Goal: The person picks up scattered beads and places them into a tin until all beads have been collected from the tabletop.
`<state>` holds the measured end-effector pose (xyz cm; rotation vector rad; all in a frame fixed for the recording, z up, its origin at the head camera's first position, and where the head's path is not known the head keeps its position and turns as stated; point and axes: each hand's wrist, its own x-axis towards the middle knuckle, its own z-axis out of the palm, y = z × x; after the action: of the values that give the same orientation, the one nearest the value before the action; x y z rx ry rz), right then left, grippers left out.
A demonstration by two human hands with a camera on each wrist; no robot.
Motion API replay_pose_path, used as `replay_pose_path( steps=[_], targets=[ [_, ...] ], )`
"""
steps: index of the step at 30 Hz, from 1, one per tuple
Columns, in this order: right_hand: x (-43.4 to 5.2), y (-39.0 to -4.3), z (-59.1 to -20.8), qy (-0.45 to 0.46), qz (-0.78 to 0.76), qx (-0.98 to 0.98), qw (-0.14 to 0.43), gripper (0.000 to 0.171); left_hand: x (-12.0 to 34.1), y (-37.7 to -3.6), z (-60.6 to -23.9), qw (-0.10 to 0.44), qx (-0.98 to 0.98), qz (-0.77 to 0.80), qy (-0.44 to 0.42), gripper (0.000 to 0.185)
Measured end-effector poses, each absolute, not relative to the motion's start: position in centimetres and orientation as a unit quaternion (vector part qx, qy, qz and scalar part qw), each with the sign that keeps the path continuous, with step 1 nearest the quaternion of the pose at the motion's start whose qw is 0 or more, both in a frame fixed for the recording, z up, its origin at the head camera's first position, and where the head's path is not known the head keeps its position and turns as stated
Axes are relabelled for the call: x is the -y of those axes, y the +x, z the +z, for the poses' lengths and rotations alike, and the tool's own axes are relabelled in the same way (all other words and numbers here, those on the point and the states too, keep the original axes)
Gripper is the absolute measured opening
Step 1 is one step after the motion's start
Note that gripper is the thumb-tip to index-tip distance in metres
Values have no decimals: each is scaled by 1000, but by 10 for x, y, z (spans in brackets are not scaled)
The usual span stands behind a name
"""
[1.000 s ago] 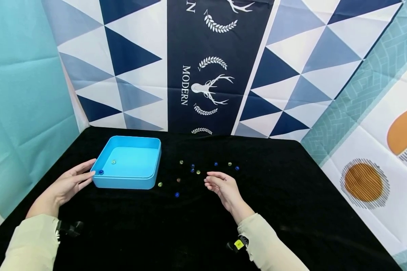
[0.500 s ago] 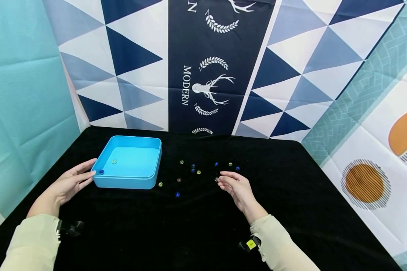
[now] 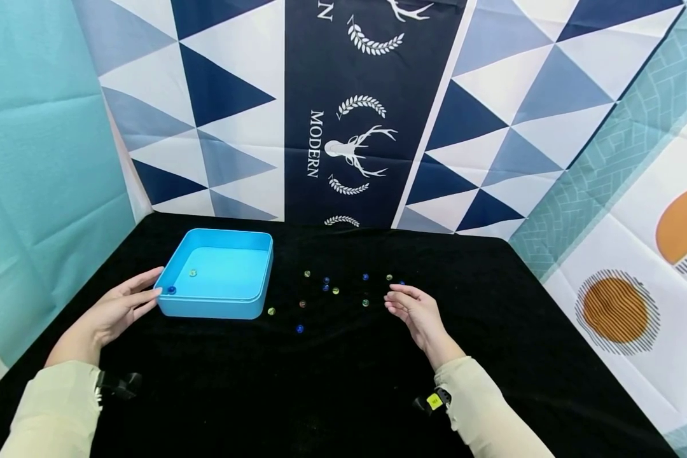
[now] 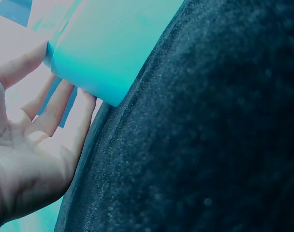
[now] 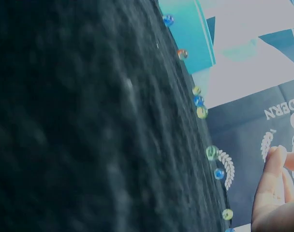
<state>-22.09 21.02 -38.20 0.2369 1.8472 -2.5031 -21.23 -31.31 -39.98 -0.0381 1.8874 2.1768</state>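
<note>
A square light-blue box stands on the black cloth at the left, holding a blue marble and a pale green marble. My left hand touches its near left corner with outstretched fingers; in the left wrist view the fingertips meet its side. My right hand hovers over the cloth, fingers loosely bent and nothing visible between them. Left of its fingertips lies a green marble. Just beyond them are a yellowish marble and a partly hidden blue marble.
Several more marbles are scattered between box and right hand, including a reddish one, a blue one and a yellow-green one beside the box. Patterned cloth hangings rise behind the table's far edge.
My right hand has moved to the right, away from the green marble, which now lies in full sight on the cloth. My left hand and the box stay in place.
</note>
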Motion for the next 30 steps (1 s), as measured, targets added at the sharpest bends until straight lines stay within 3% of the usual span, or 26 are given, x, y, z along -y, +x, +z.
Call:
replay_pose_path(
  steps=[21,30],
  targets=[
    [-233,-244,-384,94,-794,-600,-11,16,315,-215,-399,135,-647,750,-16,72],
    [-239,-253,-385,134,-782,-608,9,18,314,-215,-399,134,-651,747,-18,72]
  ],
)
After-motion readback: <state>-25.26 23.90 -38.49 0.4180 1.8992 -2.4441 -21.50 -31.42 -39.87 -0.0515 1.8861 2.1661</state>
